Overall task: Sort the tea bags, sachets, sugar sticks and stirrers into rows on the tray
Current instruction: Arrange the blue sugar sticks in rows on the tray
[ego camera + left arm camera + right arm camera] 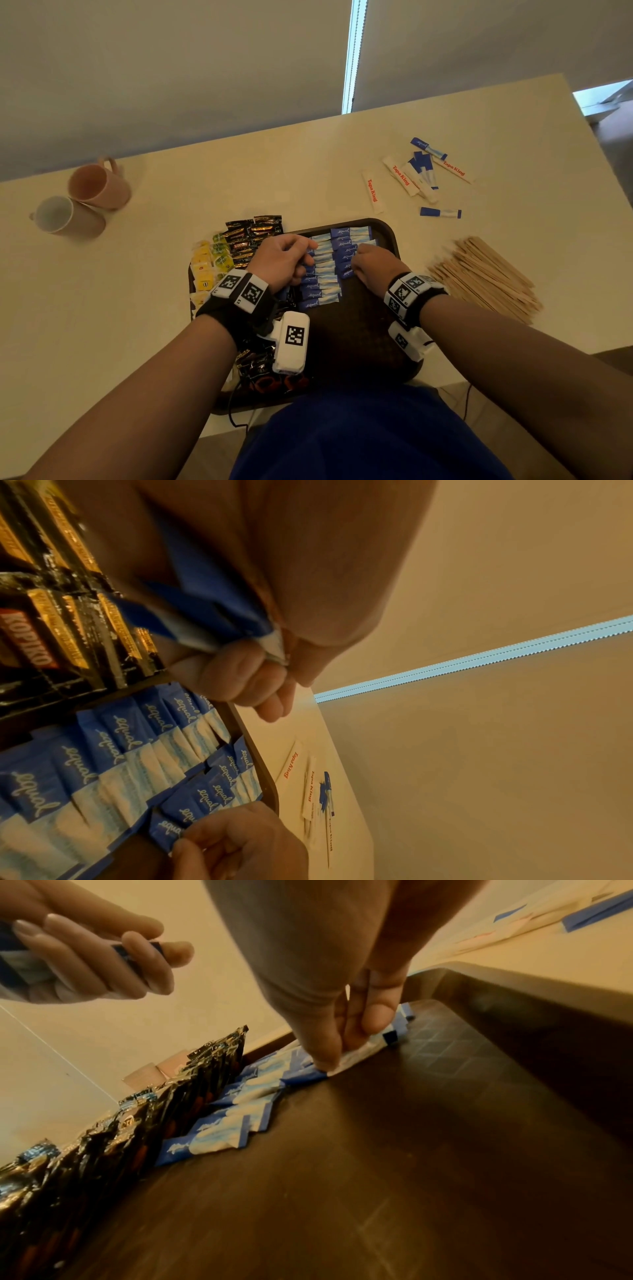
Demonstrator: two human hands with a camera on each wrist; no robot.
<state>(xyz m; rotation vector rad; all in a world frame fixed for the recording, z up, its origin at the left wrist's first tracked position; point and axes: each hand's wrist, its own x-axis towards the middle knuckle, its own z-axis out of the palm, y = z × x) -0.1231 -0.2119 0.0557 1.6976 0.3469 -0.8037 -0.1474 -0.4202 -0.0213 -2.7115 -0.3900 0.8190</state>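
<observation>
A dark brown tray [370, 342] holds yellow tea bags [203, 270], black Kopiko sachets [253, 236] and two columns of blue Equal sachets [323, 274]. My left hand [291, 257] hovers over the left blue column and grips a bunch of blue sachets [212, 610] in curled fingers. My right hand [363, 262] is down at the near end of the right blue column. Its thumb and fingertips [329, 1058] pinch one blue sachet [359, 1053] lying on the tray floor [428, 1150].
Loose white Tapa King sugar sticks [373, 193] and blue sachets [440, 212] lie on the table beyond the tray. A pile of wooden stirrers [486, 274] sits to its right. Two mugs [99, 186] lie at the far left. A cable hangs near the tray's front edge.
</observation>
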